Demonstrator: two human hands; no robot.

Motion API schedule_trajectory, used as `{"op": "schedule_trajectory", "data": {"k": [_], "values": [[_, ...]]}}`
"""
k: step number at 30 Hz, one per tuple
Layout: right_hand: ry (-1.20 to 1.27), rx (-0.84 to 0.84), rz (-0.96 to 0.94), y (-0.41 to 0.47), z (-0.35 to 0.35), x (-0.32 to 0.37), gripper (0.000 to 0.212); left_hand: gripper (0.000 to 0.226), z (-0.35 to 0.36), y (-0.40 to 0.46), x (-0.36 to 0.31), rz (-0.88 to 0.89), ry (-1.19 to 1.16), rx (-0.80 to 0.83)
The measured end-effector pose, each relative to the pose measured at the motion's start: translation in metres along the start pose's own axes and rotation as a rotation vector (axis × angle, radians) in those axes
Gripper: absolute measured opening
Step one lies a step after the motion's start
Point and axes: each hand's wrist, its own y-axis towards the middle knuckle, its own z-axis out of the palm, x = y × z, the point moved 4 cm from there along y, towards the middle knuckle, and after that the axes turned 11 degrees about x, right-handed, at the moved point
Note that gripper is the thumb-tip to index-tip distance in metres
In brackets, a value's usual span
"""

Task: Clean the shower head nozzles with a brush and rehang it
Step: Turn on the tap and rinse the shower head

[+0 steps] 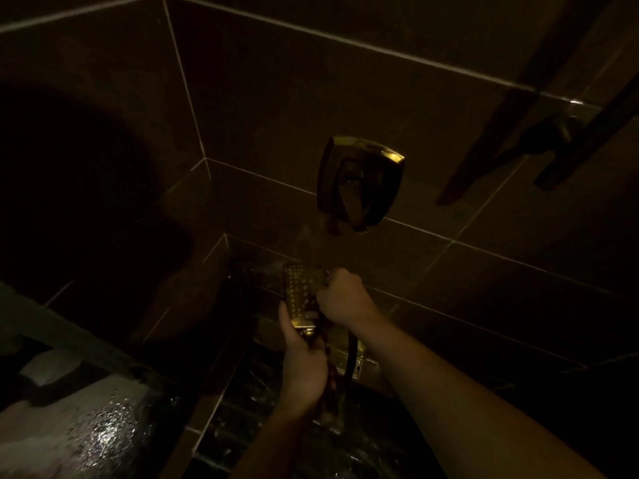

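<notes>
We hold the shower head (301, 292) low in front of us, well below the wall mixer valve (359, 184), which serves as our landmark on the dark tiled wall (276, 98). Its nozzle face is turned up toward us, the rows of dots catching the dim light. Our left hand (304, 364) is wrapped around the handle just under the head, thumb lying up along the left edge of the face. Our right hand (340, 297) is curled into a fist at the right edge of the face, below and slightly left of the valve; it looks to be gripping something small, presumably the brush, but the light is too poor to see the brush itself. The hose (351, 354) drops away below the right wrist.

We judge that we are in the scrubbing step, with rehanging not yet begun. The next move calls for working the bristles across the remaining nozzle rows while the left hand keeps the face steady and tilted toward us.
</notes>
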Motion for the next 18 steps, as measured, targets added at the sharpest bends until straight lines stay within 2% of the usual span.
{"op": "schedule_trajectory", "data": {"k": [4,12,18], "values": [[0.028,0.003,0.010,0.006,0.004,-0.006,0.012,0.087,0.004,0.014,-0.001,-0.026,-0.012,-0.026],[0.112,-0.082,0.156,0.035,-0.009,-0.035,0.036,0.089,0.000,0.037,0.004,-0.109,-0.063,-0.037],[0.195,0.046,0.178,0.046,0.007,-0.048,0.035,0.082,0.003,0.061,0.011,-0.201,-0.171,-0.045]]}}
